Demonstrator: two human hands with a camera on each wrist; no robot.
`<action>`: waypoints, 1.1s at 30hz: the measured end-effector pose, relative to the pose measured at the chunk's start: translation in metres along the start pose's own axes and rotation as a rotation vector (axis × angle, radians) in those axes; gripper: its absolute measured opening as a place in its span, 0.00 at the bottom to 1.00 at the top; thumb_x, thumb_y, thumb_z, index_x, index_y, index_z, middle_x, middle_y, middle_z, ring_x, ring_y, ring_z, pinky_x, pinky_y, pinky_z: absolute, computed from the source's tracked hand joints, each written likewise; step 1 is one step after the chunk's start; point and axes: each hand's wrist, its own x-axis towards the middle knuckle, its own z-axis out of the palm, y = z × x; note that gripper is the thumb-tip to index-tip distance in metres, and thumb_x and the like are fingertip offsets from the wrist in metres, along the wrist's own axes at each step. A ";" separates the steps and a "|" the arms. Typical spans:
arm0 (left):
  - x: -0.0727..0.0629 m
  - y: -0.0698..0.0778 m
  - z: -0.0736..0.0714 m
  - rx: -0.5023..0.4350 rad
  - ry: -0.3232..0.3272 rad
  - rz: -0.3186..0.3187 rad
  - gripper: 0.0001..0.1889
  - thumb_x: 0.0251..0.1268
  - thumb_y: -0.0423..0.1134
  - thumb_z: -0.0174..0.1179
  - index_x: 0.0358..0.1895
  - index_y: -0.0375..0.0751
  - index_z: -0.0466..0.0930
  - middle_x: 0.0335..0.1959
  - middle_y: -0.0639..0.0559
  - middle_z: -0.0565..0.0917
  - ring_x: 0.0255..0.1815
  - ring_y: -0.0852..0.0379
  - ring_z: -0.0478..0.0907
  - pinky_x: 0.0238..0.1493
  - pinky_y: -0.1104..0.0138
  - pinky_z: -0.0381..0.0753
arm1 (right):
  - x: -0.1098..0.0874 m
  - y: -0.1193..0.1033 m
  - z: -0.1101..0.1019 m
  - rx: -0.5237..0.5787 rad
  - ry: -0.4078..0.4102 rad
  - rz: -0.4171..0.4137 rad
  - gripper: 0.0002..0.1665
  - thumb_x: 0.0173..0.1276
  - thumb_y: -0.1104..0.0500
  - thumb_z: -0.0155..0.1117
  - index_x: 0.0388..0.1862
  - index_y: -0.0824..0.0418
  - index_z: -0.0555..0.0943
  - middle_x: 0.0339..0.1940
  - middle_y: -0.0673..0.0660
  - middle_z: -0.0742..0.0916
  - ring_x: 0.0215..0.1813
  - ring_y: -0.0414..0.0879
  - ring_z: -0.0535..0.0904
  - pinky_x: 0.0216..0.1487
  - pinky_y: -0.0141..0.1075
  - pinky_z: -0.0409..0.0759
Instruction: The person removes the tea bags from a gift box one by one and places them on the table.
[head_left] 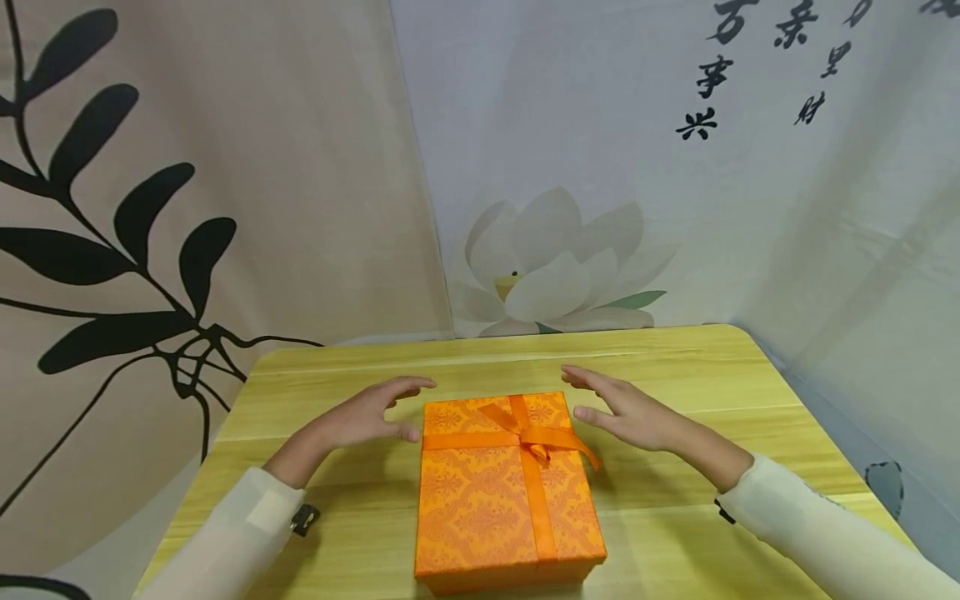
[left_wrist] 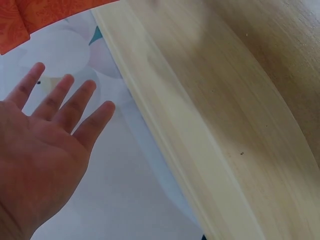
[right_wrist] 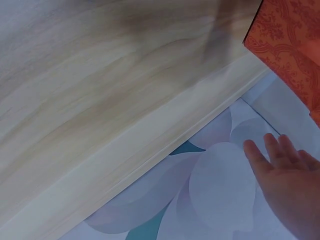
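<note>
An orange gift box [head_left: 472, 508] with a damask pattern sits on the wooden table, its lid crossed by an orange ribbon [head_left: 536, 500] tied in a bow near the far right corner. My left hand [head_left: 363, 417] is held just left of the box, fingers extended and apart from it. On the other side, my right hand [head_left: 630, 408] hovers near the box's far right corner with straight fingers. Neither holds anything. The left wrist view shows the spread left palm [left_wrist: 45, 150]; part of the orange box [left_wrist: 60, 12] appears at its top. In the right wrist view the box [right_wrist: 290, 45] fills the upper right corner.
The light wooden table [head_left: 690, 367] has rounded far corners. Behind it hangs a pale curtain [head_left: 562, 125] printed with a lotus, dark leaves and black characters. A small black clip-like piece [head_left: 304, 519] is at the left sleeve cuff.
</note>
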 end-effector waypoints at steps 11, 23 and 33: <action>0.002 0.003 0.006 -0.025 -0.065 -0.011 0.53 0.52 0.53 0.80 0.81 0.55 0.59 0.83 0.49 0.57 0.82 0.37 0.52 0.75 0.30 0.53 | -0.002 -0.002 0.000 0.030 -0.070 -0.016 0.49 0.75 0.45 0.67 0.86 0.44 0.52 0.82 0.53 0.67 0.81 0.57 0.61 0.75 0.65 0.63; 0.001 0.008 0.007 -0.025 -0.075 0.005 0.54 0.50 0.53 0.80 0.81 0.53 0.60 0.82 0.50 0.58 0.82 0.38 0.53 0.74 0.29 0.53 | -0.003 -0.001 -0.001 0.061 -0.115 -0.046 0.56 0.66 0.40 0.74 0.85 0.39 0.53 0.83 0.47 0.64 0.82 0.56 0.60 0.75 0.66 0.63; 0.002 0.005 0.006 0.023 -0.060 0.031 0.48 0.50 0.54 0.80 0.77 0.56 0.68 0.82 0.48 0.60 0.82 0.40 0.53 0.73 0.31 0.59 | -0.001 -0.002 0.003 0.061 -0.155 -0.008 0.58 0.61 0.41 0.76 0.85 0.45 0.57 0.83 0.48 0.64 0.81 0.58 0.60 0.74 0.65 0.64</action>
